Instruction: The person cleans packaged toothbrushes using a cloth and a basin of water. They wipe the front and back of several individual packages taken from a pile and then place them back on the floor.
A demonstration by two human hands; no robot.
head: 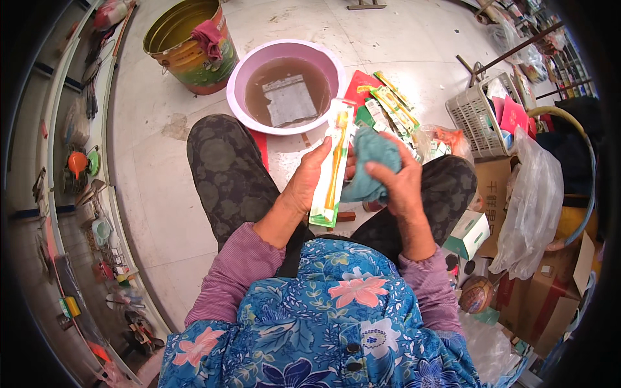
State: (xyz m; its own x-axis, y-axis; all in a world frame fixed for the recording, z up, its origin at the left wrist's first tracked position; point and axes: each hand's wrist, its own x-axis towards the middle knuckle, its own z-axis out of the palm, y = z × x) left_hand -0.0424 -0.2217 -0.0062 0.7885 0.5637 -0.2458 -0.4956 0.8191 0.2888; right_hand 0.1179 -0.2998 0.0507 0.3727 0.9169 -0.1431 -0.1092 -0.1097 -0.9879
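Observation:
My left hand [310, 177] grips a packaged toothbrush [335, 165], a yellow brush in a long blister pack with a green lower end. Bunched in my right hand [400, 177] is a damp-looking teal cloth [371, 167], close beside the pack's right edge. Both hands are above the gap between my knees. Just beyond them stands a pink plastic basin [235, 94] of murky brownish water. To its right, several more packaged toothbrushes [393, 106] lie in a pile on the floor, with a red packet [356, 89] at the pile's left.
A metal bucket [194, 68] with a dark pink cloth [208, 39] over its rim stands left of the basin. Shelving [114, 203] with hanging goods runs along the left. On the right are a white plastic basket [478, 116], cardboard boxes [533, 300] and a clear plastic bag [531, 203].

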